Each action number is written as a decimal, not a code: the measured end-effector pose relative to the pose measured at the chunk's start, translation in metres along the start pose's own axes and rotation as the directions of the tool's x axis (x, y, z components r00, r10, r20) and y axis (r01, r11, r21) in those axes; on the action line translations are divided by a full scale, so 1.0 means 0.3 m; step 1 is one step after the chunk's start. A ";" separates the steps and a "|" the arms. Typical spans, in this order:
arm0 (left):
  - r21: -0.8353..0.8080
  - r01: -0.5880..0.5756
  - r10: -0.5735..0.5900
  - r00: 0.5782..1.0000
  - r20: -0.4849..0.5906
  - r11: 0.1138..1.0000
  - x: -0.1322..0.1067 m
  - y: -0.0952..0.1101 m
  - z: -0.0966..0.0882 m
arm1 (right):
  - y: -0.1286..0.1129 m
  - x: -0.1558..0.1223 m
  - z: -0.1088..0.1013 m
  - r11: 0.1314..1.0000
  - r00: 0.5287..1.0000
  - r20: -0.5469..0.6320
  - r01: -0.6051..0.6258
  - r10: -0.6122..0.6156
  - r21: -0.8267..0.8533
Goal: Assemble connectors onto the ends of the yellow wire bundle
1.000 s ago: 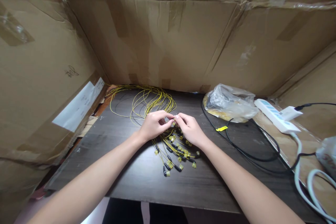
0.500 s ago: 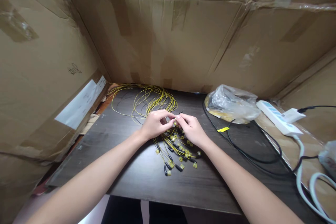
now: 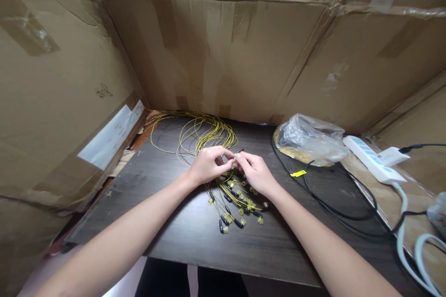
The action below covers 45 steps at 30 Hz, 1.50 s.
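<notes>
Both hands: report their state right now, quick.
Left hand: closed in a thumb-and-finger pinch on a small part, mostly hidden by the fingertips.
Right hand: closed, fingertips pinching at the same small part.

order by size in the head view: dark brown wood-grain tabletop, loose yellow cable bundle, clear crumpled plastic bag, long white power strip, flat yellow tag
1. Tabletop
2. Cable bundle, by overall spread, partly hidden
3. Plastic bag
4. Power strip
5. Yellow tag

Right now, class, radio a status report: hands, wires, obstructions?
Left hand, right hand: fingertips close together, grip unclear. Yellow wires looped beyond. Plastic bag off right, not blocking.
</notes>
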State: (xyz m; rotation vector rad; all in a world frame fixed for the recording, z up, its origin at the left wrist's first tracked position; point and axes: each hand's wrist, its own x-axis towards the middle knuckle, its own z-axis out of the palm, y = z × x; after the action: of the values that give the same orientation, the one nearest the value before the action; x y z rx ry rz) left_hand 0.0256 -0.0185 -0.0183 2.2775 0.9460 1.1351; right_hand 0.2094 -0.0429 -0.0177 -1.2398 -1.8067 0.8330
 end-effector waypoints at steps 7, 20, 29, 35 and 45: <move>0.008 -0.026 0.026 1.000 -0.017 1.000 -0.001 -0.011 0.001 | -0.007 0.001 -0.003 1.000 0.999 -0.037 0.001 -0.001 0.000; 0.039 -0.078 0.079 0.997 -0.016 0.996 -0.002 -0.017 0.003 | -0.002 0.001 -0.004 0.998 1.000 0.003 0.031 -0.031 -0.053; -0.120 0.127 -0.132 0.991 -0.034 0.985 0.002 0.001 0.010 | 0.002 0.005 0.001 0.999 0.999 -0.029 0.026 -0.025 0.029; -0.111 0.130 -0.136 0.990 -0.048 0.985 0.001 0.008 0.017 | 0.007 0.007 0.004 0.999 1.000 -0.022 0.003 -0.002 0.042; -0.283 0.228 -0.247 0.969 -0.031 0.931 0.007 0.007 0.016 | -0.005 0.005 -0.003 0.999 0.998 -0.050 0.038 -0.037 0.016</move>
State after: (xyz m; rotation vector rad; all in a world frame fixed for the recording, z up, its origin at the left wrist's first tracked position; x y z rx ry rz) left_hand 0.0312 -0.0186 -0.0186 1.8575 0.9875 1.1606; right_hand 0.2092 -0.0420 -0.0155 -1.2021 -1.7746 0.7880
